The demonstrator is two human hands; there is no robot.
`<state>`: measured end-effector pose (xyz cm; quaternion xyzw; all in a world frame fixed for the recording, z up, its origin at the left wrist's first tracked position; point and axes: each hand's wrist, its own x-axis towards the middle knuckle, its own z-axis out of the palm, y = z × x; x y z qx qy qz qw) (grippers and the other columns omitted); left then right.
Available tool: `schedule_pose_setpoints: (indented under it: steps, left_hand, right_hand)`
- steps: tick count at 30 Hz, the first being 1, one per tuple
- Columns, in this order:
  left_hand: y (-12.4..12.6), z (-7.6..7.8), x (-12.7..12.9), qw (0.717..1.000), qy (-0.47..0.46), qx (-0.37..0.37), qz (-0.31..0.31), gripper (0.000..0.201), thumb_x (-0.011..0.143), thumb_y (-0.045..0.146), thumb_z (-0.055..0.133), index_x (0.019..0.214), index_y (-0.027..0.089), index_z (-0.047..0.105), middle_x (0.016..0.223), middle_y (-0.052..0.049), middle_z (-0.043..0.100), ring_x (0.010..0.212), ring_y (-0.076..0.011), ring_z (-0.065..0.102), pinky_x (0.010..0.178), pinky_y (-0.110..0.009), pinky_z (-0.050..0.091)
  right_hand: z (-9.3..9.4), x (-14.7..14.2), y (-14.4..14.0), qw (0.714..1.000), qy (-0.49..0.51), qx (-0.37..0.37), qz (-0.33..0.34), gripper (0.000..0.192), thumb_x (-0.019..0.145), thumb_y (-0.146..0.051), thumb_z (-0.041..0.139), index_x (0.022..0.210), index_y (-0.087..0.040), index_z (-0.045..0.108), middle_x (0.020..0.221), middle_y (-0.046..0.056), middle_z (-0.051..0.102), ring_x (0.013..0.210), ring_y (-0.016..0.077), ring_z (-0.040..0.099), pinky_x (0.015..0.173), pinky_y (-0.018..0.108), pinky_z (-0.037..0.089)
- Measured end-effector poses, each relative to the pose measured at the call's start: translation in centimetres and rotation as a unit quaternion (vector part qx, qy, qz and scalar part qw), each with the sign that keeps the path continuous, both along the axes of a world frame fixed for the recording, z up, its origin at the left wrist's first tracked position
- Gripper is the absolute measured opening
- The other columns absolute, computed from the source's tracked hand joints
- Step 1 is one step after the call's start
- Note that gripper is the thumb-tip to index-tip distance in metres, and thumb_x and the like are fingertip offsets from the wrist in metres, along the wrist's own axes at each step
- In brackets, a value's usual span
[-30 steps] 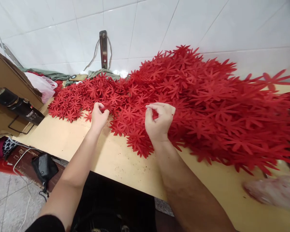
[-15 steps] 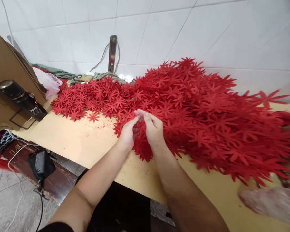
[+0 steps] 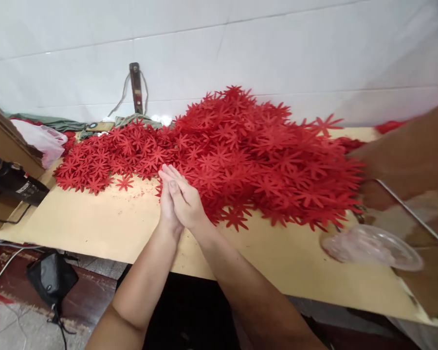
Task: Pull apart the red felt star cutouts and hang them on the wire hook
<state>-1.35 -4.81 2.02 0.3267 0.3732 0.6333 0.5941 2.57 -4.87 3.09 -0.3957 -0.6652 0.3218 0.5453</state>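
My left hand [image 3: 168,206] and my right hand [image 3: 186,200] are pressed palm to palm over the near edge of a big heap of red flower-shaped cutouts [image 3: 233,160]. The fingers of both are stretched out, pointing up and to the left. Nothing shows sticking out from between the palms, though the space inside is hidden. Each cutout has several narrow petals. One loose red cutout [image 3: 124,182] lies on the pale board [image 3: 95,218], left of my hands.
A black flask [image 3: 16,180] leans by a cardboard box [image 3: 22,141] at left. Near it are a pinkish plastic bag [image 3: 44,141] and a spirit level [image 3: 135,87] against the tiled wall. A clear plastic container [image 3: 375,247] sits at right beside a brown cardboard flap [image 3: 405,160].
My hands have closed from a loose cup into flat palms pressed together. The view has swung right, bringing the clear container and cardboard flap further into sight.
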Motion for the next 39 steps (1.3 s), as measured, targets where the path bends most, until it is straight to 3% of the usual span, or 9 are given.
schedule_pose_setpoints:
  steps: [6, 9, 14, 21, 25, 28, 32, 36, 39]
  left_hand:
    - [-1.4, 3.5, -0.3, 0.998, -0.053, -0.027, -0.034, 0.061, 0.095, 0.051, 0.010, 0.128, 0.021, 0.053, 0.132, -0.005, 0.059, 0.137, -0.0152, 0.040, 0.110, -0.029, 0.039]
    - [-1.6, 3.3, 0.0, 0.996, -0.058, -0.059, -0.045, 0.058, 0.096, 0.048, 0.014, 0.128, 0.019, 0.053, 0.138, -0.004, 0.054, 0.139, -0.0132, 0.038, 0.113, -0.026, 0.034]
    - [-2.3, 2.7, 1.2, 0.995, -0.074, -0.069, -0.022, 0.047, 0.098, 0.037, 0.025, 0.136, 0.018, 0.045, 0.152, -0.001, 0.039, 0.141, -0.0083, 0.033, 0.116, -0.018, 0.025]
    - [-3.3, 3.7, 1.8, 0.993, -0.080, -0.049, -0.075, 0.054, 0.099, 0.038, 0.013, 0.146, 0.017, 0.028, 0.157, 0.001, 0.027, 0.143, -0.0063, 0.027, 0.117, -0.019, 0.023]
    - [-3.7, 4.1, 1.7, 0.990, -0.052, -0.062, -0.112, 0.060, 0.097, 0.042, 0.008, 0.148, 0.015, 0.025, 0.158, 0.002, 0.022, 0.146, -0.0069, 0.016, 0.119, -0.020, 0.016]
    - [-3.9, 4.4, 1.9, 0.990, -0.054, -0.060, -0.114, 0.059, 0.097, 0.041, 0.010, 0.148, 0.015, 0.026, 0.158, 0.002, 0.022, 0.146, -0.0070, 0.016, 0.119, -0.020, 0.015]
    - [-3.2, 4.3, 1.9, 0.992, -0.103, -0.035, -0.056, 0.053, 0.098, 0.039, 0.017, 0.143, 0.020, 0.036, 0.156, 0.002, 0.030, 0.142, -0.0055, 0.028, 0.117, -0.020, 0.021]
    - [-1.8, 4.1, 1.0, 0.987, -0.136, -0.084, -0.015, 0.054, 0.095, 0.050, 0.020, 0.119, 0.024, 0.060, 0.144, -0.001, 0.050, 0.138, -0.0115, 0.039, 0.114, -0.024, 0.031]
    - [-0.9, 4.3, 0.4, 0.981, -0.137, -0.139, 0.010, 0.064, 0.090, 0.061, 0.019, 0.118, 0.022, 0.062, 0.135, -0.006, 0.058, 0.136, -0.0187, 0.043, 0.113, -0.032, 0.035]
  right_hand:
    - [-0.6, 0.8, 2.8, 0.991, 0.097, -0.063, -0.063, 0.075, 0.084, -0.070, 0.033, 0.124, -0.012, 0.060, 0.131, 0.014, 0.060, 0.129, 0.0215, 0.051, 0.112, 0.039, 0.039]
    - [-1.3, 0.8, 1.8, 0.985, 0.137, -0.086, -0.067, 0.075, 0.085, -0.068, 0.032, 0.126, -0.010, 0.058, 0.124, 0.016, 0.064, 0.117, 0.0207, 0.061, 0.105, 0.039, 0.046]
    - [-1.5, 1.2, 0.4, 0.991, 0.092, -0.053, -0.079, 0.065, 0.089, -0.063, 0.031, 0.117, -0.016, 0.065, 0.126, 0.010, 0.064, 0.126, 0.0176, 0.054, 0.112, 0.036, 0.039]
    - [-1.0, 2.4, 2.0, 0.989, 0.103, -0.087, -0.056, 0.078, 0.080, -0.075, 0.033, 0.116, -0.014, 0.067, 0.131, 0.009, 0.060, 0.136, 0.0191, 0.042, 0.119, 0.038, 0.028]
    - [-1.0, 3.0, 2.6, 0.979, 0.145, -0.136, -0.053, 0.081, 0.080, -0.077, 0.029, 0.107, -0.013, 0.071, 0.127, 0.011, 0.062, 0.131, 0.0211, 0.049, 0.118, 0.040, 0.028]
    - [-0.7, 3.2, 2.1, 0.976, 0.158, -0.139, -0.047, 0.081, 0.083, -0.073, 0.026, 0.119, -0.011, 0.064, 0.134, 0.012, 0.057, 0.132, 0.0209, 0.048, 0.117, 0.041, 0.030]
    - [-0.4, 2.7, 0.2, 0.998, 0.051, -0.038, -0.030, 0.076, 0.086, -0.069, 0.029, 0.135, -0.016, 0.051, 0.146, 0.007, 0.044, 0.143, 0.0183, 0.030, 0.122, 0.040, 0.020]
    - [-0.3, 2.2, -2.4, 1.000, -0.005, -0.011, 0.013, 0.074, 0.090, -0.065, 0.022, 0.140, -0.015, 0.045, 0.153, 0.006, 0.032, 0.147, 0.0180, 0.018, 0.123, 0.042, 0.013]
    - [-0.3, 1.9, -4.1, 0.998, 0.002, -0.023, 0.053, 0.070, 0.092, -0.062, 0.018, 0.143, -0.020, 0.039, 0.156, 0.002, 0.025, 0.147, 0.0175, 0.018, 0.123, 0.043, 0.012]
